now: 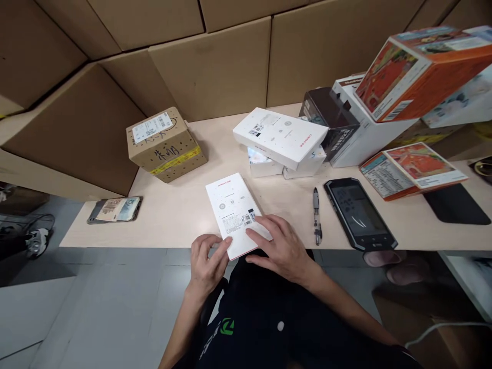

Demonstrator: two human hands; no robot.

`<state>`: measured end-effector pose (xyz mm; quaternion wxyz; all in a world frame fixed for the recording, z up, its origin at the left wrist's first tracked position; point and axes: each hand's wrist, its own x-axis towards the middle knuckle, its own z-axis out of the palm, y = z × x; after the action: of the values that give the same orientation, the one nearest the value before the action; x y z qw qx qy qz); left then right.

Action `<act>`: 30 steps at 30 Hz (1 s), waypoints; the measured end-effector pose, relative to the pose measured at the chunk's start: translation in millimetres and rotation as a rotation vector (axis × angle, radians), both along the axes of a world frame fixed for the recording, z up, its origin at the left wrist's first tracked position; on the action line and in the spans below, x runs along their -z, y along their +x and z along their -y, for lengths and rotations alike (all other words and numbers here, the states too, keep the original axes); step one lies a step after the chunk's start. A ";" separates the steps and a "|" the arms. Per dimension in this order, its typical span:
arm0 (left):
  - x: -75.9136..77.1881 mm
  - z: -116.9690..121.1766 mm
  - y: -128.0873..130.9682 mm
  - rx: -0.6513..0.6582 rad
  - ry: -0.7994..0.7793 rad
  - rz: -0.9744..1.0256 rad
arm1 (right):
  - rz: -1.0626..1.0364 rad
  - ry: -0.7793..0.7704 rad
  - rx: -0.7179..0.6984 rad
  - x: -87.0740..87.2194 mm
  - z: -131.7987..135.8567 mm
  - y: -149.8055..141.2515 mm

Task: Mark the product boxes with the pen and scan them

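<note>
A flat white box (232,210) with red lettering, small printed marks and a barcode label lies on the table, its near end at the front edge. My left hand (209,261) grips the near left corner, thumb on top and the other fingers curled at the side. Over the near right corner is my right hand (286,251), its bent fingers on the top face and right edge and the thumb low by the front edge. The undersides of both grips are hidden. A black pen (316,215) lies to the right of my right hand.
Beyond the pen lies a rugged handheld device (361,212). A taped brown carton (165,146) stands at back left, near a phone with banknotes (117,209). Another white box (280,134) rests on smaller boxes. Orange boxes (418,77) are stacked right. Large cartons (215,66) wall the back.
</note>
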<state>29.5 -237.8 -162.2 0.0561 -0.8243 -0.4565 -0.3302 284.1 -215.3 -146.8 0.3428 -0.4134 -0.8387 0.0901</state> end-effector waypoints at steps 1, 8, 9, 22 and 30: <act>-5.3 -1.0 1.4 0.027 0.021 0.009 | 0.005 0.011 0.018 -0.3 0.9 -4.0; -38.1 -14.5 31.3 0.092 0.179 0.126 | -0.374 -0.249 0.078 -4.7 2.3 -26.1; -38.7 -16.5 36.5 0.100 0.162 0.127 | -0.455 -0.352 0.108 -5.9 2.5 -27.0; -28.7 -16.1 52.6 0.166 -0.034 -0.081 | -0.810 -0.678 0.160 3.0 26.2 5.6; -32.1 -20.9 46.0 0.177 -0.060 0.034 | -0.638 -0.554 0.325 1.0 28.1 7.0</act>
<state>75.5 -216.9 -130.1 -0.0056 -0.8571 -0.3924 -0.3339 291.2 -243.4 -147.8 0.4702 -0.5676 -0.5593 0.3792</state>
